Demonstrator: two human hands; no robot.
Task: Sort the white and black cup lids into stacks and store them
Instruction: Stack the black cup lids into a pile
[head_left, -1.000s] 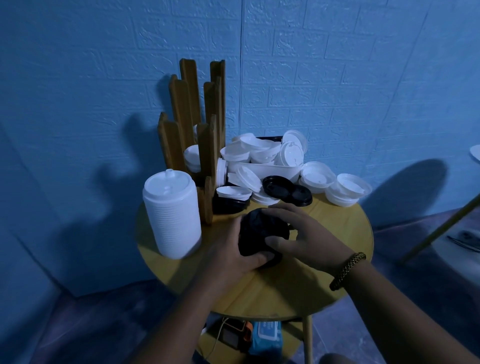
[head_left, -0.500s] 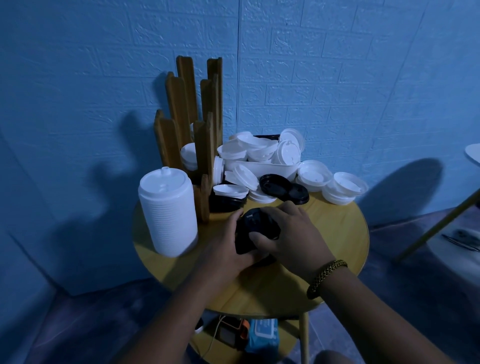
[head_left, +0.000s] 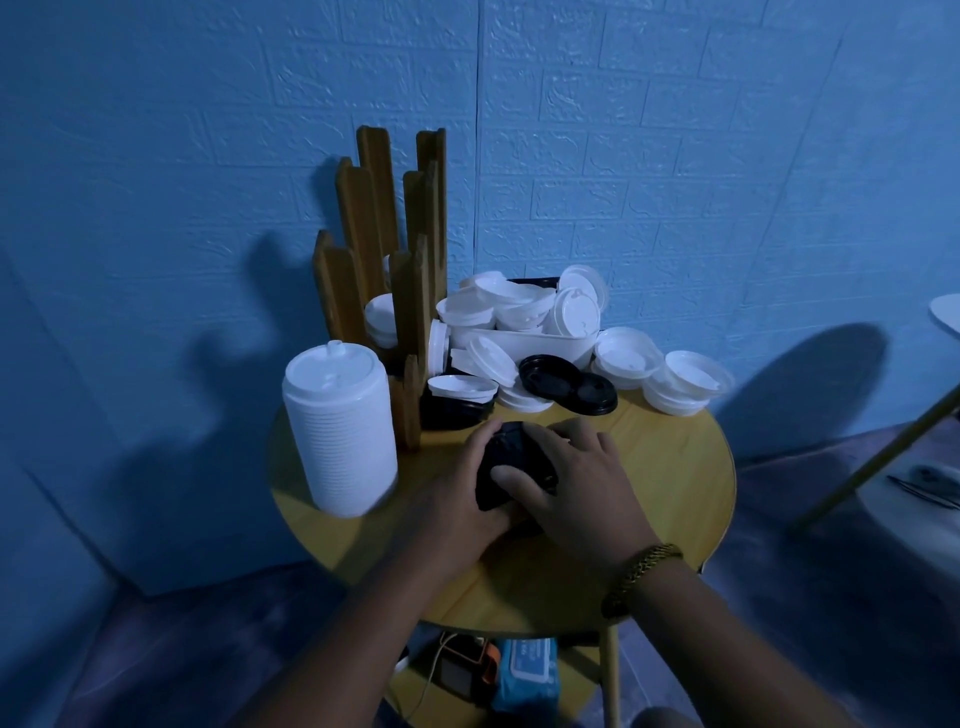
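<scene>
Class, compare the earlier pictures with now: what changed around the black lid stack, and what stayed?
The left hand and right hand pressed closer together around the black lid stack, the right hand covering more of its top. The stack stayed on the table; the tall white stack and loose lids did not move.

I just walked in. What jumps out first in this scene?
The left hand and right hand clasp a stack of black lids in the middle of the round wooden table. At the table's left stands a tall stack of white lids, and loose white lids heap up at the back.
</scene>
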